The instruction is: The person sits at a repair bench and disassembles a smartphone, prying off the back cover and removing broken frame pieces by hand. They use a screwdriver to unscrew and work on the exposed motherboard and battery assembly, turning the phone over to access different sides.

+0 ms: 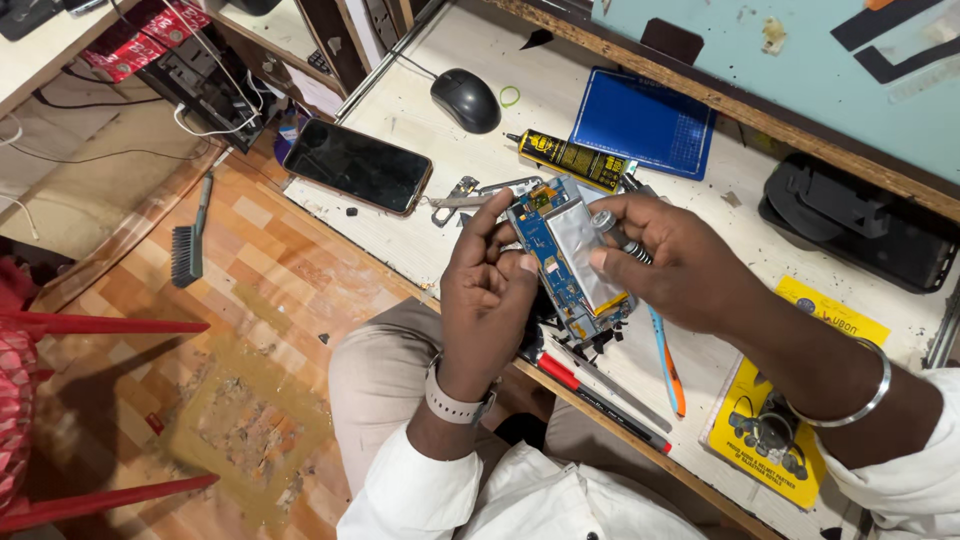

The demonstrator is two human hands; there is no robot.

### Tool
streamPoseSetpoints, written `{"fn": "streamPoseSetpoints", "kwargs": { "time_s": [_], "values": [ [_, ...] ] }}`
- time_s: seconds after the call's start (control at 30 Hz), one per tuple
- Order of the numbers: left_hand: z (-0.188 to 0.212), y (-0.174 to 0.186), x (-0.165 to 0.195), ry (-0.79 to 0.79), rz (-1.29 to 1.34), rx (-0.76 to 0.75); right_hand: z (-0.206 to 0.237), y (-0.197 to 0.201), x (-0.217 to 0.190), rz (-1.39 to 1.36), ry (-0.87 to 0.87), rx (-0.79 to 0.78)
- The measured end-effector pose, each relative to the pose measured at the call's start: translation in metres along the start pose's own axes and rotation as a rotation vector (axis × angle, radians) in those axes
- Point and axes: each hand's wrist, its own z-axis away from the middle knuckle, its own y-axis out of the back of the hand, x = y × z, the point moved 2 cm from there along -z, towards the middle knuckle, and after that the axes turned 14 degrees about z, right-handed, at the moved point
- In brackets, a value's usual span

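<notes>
The left hand (487, 280) gripped the left edge of an opened phone (570, 258), held just above the bench (450, 60) edge. The right hand (672, 262) pinched a screwdriver (622, 238) against the phone's silver battery, its fingers closed around the knurled handle. A mouse (466, 100) and a second phone (358, 165) lay beyond.

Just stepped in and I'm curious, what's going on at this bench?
A person sits at a workbench with an opened phone, its circuit board and battery exposed. The left hand grips the phone's edge, while the right hand holds a small screwdriver over it. Another phone, a mouse and a glue tube lie nearby.
</notes>
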Motion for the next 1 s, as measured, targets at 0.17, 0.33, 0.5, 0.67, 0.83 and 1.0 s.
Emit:
{"fn": "streamPoseSetpoints", "kwargs": {
  "time_s": [0.17, 0.33, 0.5, 0.67, 0.83, 1.0],
  "values": [
    [-0.001, -0.001, 0.001, 0.020, 0.010, -0.011, -0.001, -0.003, 0.001, -0.044, 0.040, -0.043],
    [0.000, 0.000, 0.005, 0.047, -0.024, -0.027, -0.003, -0.002, 0.003, -0.066, 0.051, -0.054],
    [-0.001, -0.004, 0.003, 0.062, 0.055, -0.034, -0.003, -0.001, 0.002, -0.051, 0.028, -0.057],
    [-0.001, -0.006, 0.008, 0.071, 0.083, -0.062, -0.001, -0.002, -0.002, -0.027, -0.015, -0.044],
    [-0.001, -0.005, 0.006, 0.070, 0.138, -0.078, -0.002, -0.001, 0.002, -0.073, 0.042, -0.040],
    [0.001, 0.001, -0.001, 0.102, 0.099, -0.043, -0.005, -0.001, 0.012, -0.048, 0.114, -0.051]
  ]
}}
